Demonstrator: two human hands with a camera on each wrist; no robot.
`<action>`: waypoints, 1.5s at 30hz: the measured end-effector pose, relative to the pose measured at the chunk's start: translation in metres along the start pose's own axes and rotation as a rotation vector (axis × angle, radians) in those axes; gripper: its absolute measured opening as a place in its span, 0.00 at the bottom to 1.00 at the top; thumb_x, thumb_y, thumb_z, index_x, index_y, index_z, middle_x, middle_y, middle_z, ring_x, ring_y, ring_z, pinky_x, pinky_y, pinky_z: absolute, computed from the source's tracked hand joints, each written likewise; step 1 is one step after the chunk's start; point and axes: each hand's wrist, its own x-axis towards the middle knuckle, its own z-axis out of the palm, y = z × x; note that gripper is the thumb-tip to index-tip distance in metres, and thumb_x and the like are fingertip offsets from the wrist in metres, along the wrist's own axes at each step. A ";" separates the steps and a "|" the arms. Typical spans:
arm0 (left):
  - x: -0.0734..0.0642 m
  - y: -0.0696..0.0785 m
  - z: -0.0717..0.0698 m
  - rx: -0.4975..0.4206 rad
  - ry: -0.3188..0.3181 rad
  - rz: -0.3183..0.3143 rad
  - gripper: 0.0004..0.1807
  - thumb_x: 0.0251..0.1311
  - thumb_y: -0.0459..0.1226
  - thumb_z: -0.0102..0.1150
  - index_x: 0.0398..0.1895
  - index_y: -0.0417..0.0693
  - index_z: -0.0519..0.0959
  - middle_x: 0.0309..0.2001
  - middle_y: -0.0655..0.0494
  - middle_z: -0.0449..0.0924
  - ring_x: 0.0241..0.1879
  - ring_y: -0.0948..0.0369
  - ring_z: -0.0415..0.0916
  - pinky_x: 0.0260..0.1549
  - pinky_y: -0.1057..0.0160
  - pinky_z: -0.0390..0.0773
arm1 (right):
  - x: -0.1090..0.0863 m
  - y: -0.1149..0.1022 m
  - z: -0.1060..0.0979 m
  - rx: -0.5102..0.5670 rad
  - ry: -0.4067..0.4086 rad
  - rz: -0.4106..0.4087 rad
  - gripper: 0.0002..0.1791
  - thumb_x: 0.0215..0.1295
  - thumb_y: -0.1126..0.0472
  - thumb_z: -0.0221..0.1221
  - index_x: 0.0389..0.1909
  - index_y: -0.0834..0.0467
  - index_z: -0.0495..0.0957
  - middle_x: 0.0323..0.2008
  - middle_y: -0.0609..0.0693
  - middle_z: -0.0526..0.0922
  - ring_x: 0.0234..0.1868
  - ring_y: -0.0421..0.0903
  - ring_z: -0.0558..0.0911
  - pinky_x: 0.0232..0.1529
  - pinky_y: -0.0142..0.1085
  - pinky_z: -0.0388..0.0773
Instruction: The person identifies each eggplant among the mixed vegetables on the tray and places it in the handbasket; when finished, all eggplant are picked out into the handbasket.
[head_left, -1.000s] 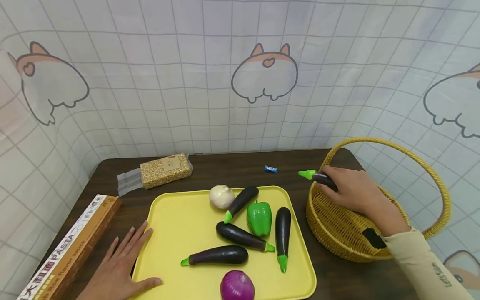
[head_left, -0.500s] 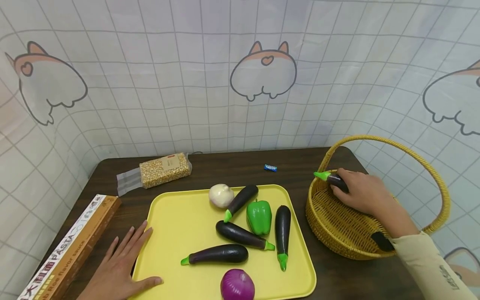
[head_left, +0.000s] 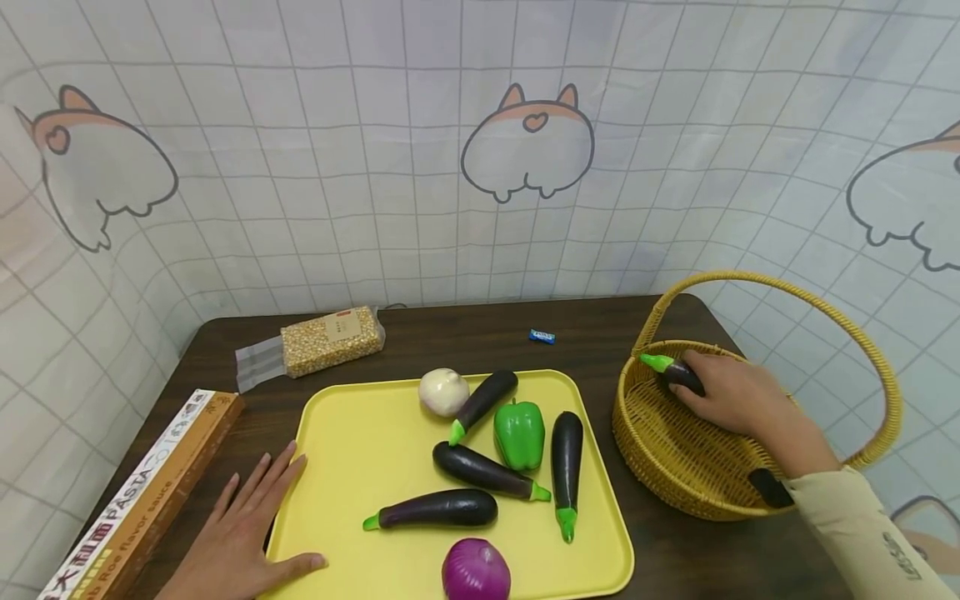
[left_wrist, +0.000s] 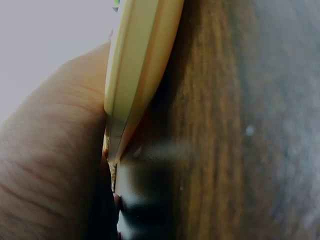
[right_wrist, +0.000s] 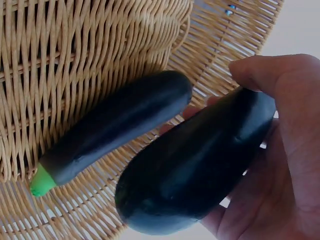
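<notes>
My right hand (head_left: 738, 396) holds an eggplant (head_left: 684, 377) inside the wicker basket (head_left: 660, 479), its green stem pointing to the back left. In the right wrist view, thumb and fingers grip that eggplant (right_wrist: 185, 170), while a second eggplant (right_wrist: 120, 125) lies against the wickerwork beside it. My left hand (head_left: 240, 533) rests with spread fingers at the left edge of a yellow tray (head_left: 337, 450). On the tray lie several eggplants (head_left: 438, 509), a green bell pepper (head_left: 519, 437), a purple onion (head_left: 476, 571) and a whitish onion-like bulb (head_left: 444, 392).
Left of the tray lies a long pasta box (head_left: 150, 492). A clear bag of yellow kernels (head_left: 330, 342) is at the back left, and a small blue packet (head_left: 542, 337) behind the tray. The basket's tall handle (head_left: 847, 321) arches over my right forearm.
My right hand has carried the eggplant rightward and down, from over the basket's rim to inside it. The left hand and the things on the tray have stayed put.
</notes>
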 end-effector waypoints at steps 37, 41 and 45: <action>0.001 0.002 0.000 0.000 0.007 -0.012 0.68 0.51 0.71 0.71 0.88 0.58 0.47 0.86 0.57 0.40 0.81 0.41 0.47 0.77 0.41 0.26 | 0.001 -0.002 0.016 -0.044 0.065 -0.075 0.20 0.65 0.42 0.72 0.42 0.54 0.81 0.33 0.45 0.79 0.28 0.41 0.77 0.22 0.43 0.74; 0.001 0.002 -0.001 -0.004 -0.002 -0.020 0.68 0.51 0.72 0.71 0.88 0.58 0.47 0.86 0.57 0.39 0.81 0.40 0.46 0.77 0.40 0.27 | 0.002 -0.010 0.011 -0.025 0.095 -0.102 0.18 0.65 0.45 0.72 0.41 0.53 0.80 0.33 0.44 0.78 0.28 0.40 0.75 0.22 0.42 0.73; 0.001 0.002 -0.002 -0.008 -0.009 -0.028 0.68 0.50 0.72 0.71 0.88 0.58 0.47 0.86 0.57 0.40 0.81 0.40 0.46 0.77 0.39 0.27 | 0.004 -0.022 0.005 -0.022 0.120 -0.129 0.15 0.66 0.46 0.72 0.41 0.51 0.81 0.33 0.43 0.77 0.29 0.39 0.74 0.22 0.41 0.72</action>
